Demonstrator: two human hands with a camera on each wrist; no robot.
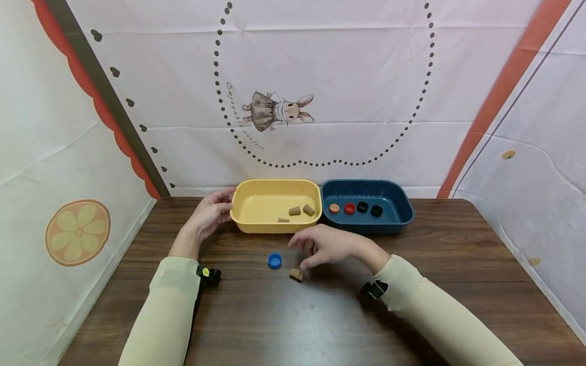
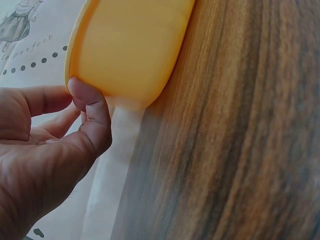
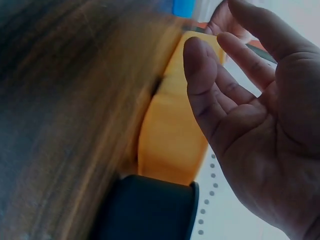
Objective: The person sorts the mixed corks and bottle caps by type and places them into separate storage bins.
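At the left end of the yellow bin [image 1: 274,227], my left hand [image 1: 211,214] pinches the rim between thumb and fingers; the left wrist view shows the thumb [image 2: 89,95] on the bin's edge. My right hand [image 1: 326,245] hovers over the table in front of the bins, fingers loosely bent and holding nothing. Just beside its thumb lies a cork [image 1: 296,275] on the wood. A blue bottle cap [image 1: 274,261] sits a little farther left, open side up. Inside the yellow bin, toward its right end, are three cork pieces [image 1: 295,210], one of them thin.
A dark blue bin [image 1: 366,229] stands against the yellow one on the right, with an orange cap [image 1: 334,208], a red cap [image 1: 350,208] and two black caps [image 1: 376,211] inside. Behind both bins rises a printed cloth [image 1: 366,101] at the table's back edge.
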